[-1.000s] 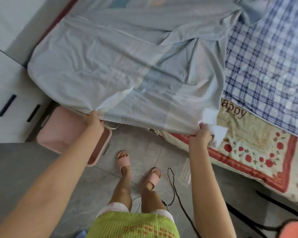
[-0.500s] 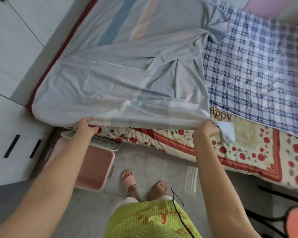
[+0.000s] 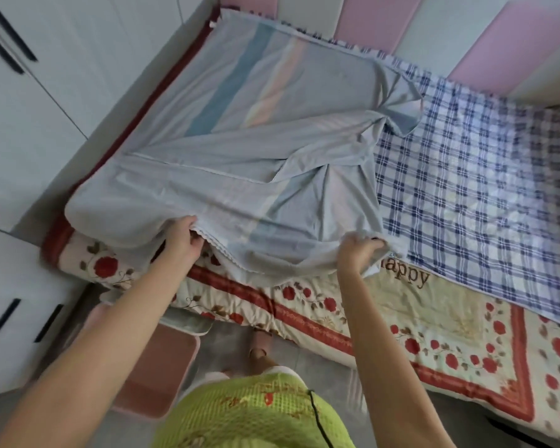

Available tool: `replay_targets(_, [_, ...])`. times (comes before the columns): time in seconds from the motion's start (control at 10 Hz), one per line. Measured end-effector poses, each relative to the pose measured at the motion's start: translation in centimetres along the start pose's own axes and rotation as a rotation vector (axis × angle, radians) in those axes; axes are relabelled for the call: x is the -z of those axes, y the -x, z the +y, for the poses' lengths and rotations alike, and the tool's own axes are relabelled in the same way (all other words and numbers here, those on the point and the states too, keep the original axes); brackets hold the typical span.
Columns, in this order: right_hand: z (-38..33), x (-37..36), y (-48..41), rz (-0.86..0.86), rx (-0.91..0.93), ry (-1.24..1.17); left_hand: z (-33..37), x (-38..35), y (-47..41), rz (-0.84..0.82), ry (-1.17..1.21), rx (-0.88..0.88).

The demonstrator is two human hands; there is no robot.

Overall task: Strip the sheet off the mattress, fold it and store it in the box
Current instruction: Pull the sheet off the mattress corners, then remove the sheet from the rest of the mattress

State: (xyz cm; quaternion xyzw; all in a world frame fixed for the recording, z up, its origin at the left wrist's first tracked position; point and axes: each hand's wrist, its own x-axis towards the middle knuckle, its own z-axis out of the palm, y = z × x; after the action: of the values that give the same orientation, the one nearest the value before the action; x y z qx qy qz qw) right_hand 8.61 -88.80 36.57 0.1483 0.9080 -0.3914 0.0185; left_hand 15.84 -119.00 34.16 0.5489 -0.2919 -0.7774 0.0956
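Grey sheet [image 3: 207, 189], near edge in left grip [image 3: 183, 236] and right grip [image 3: 358, 250].

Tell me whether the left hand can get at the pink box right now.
Probably yes, once it drops the sheet it grips: the box sits on the floor below the left hand, nothing between.

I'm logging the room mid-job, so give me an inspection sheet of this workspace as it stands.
Surface: flowered mattress, near edge uncovered.
Job's things: pale blue sheet bunched atop the mattress; pink box on the floor.
Clutter: checked cloth spread beside the sheet.
Grippers: left hand and right hand each grip the sheet's near edge.
Cables: black cord over the green garment.
Surroundings: white wardrobe at left; pink headboard beyond.
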Motion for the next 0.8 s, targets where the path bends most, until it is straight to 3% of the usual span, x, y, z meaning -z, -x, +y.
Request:
replay_targets(0.1, [-5.1, -4.1, 1.7, -0.043, 0.024, -0.109, -2.5, -3.4, 1.4, -0.09, 0.001, 0.004])
replay_targets(0.2, [-6.1, -7.0, 3.3, -0.389, 0.426, 0.229, -4.1, -5.0, 2.7, -0.133, -0.022, 0.013])
replay_targets(0.3, [-6.7, -8.7, 4.5, -0.665, 0.602, 0.438, -5.6, -5.9, 3.2, -0.142, -0.083, -0.014])
replay_targets(0.4, [-7.1, -9.5, 4.3, -0.776, 0.575, 0.537, -5.9, -6.0, 3.2, -0.089, -0.138, -0.059])
replay_targets(0.6, [-8.1, -10.8, 3.5, -0.699, 0.513, 0.561, -5.6, -5.6, 2.5, -0.199, -0.138, 0.009])
replay_targets(0.8, [-9.4, -10.0, 4.3, -0.576, 0.683, 0.54, -0.9, -3.0, -2.2, -0.002, 0.109, 0.111])
